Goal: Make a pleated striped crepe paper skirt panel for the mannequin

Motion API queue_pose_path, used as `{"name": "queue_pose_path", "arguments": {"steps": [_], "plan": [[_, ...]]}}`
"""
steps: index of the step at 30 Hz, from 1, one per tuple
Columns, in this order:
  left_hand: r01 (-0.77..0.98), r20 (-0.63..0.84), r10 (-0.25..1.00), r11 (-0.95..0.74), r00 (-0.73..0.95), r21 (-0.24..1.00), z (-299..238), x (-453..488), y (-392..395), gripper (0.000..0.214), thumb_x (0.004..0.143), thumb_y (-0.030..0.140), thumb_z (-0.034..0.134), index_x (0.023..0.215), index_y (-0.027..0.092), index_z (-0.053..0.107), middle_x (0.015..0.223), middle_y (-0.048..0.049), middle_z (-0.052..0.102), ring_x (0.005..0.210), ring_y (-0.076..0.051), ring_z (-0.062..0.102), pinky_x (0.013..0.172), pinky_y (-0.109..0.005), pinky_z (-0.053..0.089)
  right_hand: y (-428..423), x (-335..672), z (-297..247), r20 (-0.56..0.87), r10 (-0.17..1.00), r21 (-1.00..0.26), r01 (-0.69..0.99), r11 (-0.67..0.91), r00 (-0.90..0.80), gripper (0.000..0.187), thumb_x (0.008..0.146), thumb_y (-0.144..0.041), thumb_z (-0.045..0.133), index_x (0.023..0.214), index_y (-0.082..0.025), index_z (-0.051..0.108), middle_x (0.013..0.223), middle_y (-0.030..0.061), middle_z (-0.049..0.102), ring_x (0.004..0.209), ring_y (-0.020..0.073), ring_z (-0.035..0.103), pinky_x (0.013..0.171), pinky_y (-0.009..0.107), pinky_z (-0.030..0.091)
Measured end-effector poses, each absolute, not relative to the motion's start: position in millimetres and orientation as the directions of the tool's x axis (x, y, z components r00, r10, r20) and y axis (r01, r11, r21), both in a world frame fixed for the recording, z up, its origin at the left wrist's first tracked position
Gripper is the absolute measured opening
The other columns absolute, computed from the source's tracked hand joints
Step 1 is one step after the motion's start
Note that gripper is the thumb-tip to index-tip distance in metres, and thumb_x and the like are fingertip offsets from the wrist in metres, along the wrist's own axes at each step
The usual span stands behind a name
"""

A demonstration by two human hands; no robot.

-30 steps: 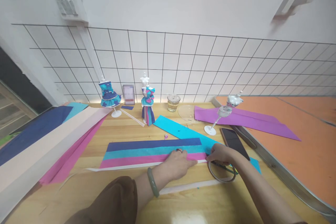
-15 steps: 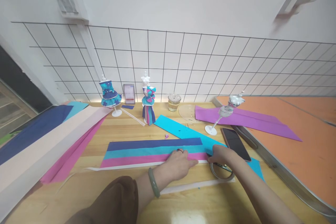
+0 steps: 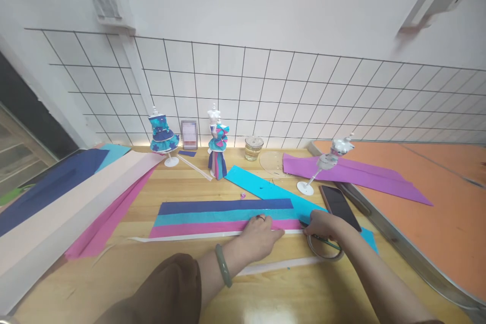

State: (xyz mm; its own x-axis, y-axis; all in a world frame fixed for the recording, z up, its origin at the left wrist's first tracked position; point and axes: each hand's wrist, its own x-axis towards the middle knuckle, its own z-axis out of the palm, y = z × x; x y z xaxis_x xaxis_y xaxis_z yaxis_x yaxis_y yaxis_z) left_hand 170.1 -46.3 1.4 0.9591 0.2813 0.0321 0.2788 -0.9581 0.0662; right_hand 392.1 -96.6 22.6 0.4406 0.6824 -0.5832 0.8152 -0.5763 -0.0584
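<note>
A striped paper strip [image 3: 212, 216] in dark blue, teal and pink with a white lower edge lies flat on the wooden table [image 3: 182, 283]. My left hand [image 3: 258, 237] presses on its pink and white edge near the right end, fingers laid flat and close together, a ring on one finger and a green bangle on the wrist. My right hand [image 3: 322, 225] is just to the right, fingers curled at the strip's end. It rests over a clear tape ring [image 3: 326, 252], and a thin dark tool pokes out beneath it. What the fingers pinch is hidden.
A phone [image 3: 339, 207] lies beside my right hand on a cyan sheet [image 3: 261, 188]. Three small dress mannequins [image 3: 217, 149] stand at the back with a glass jar [image 3: 253, 148]. Long paper sheets [image 3: 64, 197] fan at left; purple paper [image 3: 353, 172] and an orange mat [image 3: 436, 197] at right.
Both hands stay at the right end of the strip. The view has shifted slightly, and my right hand has crept a little over the tape ring.
</note>
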Motion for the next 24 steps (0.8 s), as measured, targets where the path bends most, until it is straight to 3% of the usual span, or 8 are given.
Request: {"name": "queue_pose_path", "arguments": {"steps": [8,16,24], "plan": [[0.270,0.058,0.274,-0.961,0.960,0.060,5.6,147.5,-51.8,0.026,0.076,0.008,0.041,0.098,0.015,0.052,0.088,-0.0120,0.052,0.089,-0.025,0.048,0.069,-0.034,0.042,-99.1,390.8,21.8,-0.617,0.664,-0.104,0.793,-0.600,0.421,0.031,0.065,-0.036,0.057,0.045,-0.014,0.051,0.041,0.0025,0.049,0.043,0.0151,0.051,0.043,0.026,0.039],[0.318,0.030,0.323,-0.942,0.946,0.108,13.4,93.2,-47.8,0.022,0.075,0.006,0.041,0.092,0.014,0.052,0.090,-0.0110,0.054,0.090,-0.024,0.049,0.076,-0.035,0.042,-95.3,382.5,18.9,-0.630,0.617,-0.035,0.776,-0.629,0.472,0.023,0.065,-0.026,0.052,0.046,-0.012,0.052,0.043,0.0077,0.051,0.042,0.0185,0.053,0.043,0.030,0.040],[0.542,-0.002,0.558,-0.806,0.830,0.236,20.0,-7.8,-28.0,0.024,0.081,0.008,0.036,0.094,0.018,0.053,0.096,-0.0092,0.055,0.094,-0.022,0.049,0.083,-0.034,0.037,-104.2,377.5,19.2,-0.582,0.675,-0.012,0.825,-0.565,0.453,0.037,0.072,-0.028,0.043,0.036,-0.016,0.046,0.042,0.0083,0.050,0.039,0.0173,0.052,0.044,0.029,0.037]]}}
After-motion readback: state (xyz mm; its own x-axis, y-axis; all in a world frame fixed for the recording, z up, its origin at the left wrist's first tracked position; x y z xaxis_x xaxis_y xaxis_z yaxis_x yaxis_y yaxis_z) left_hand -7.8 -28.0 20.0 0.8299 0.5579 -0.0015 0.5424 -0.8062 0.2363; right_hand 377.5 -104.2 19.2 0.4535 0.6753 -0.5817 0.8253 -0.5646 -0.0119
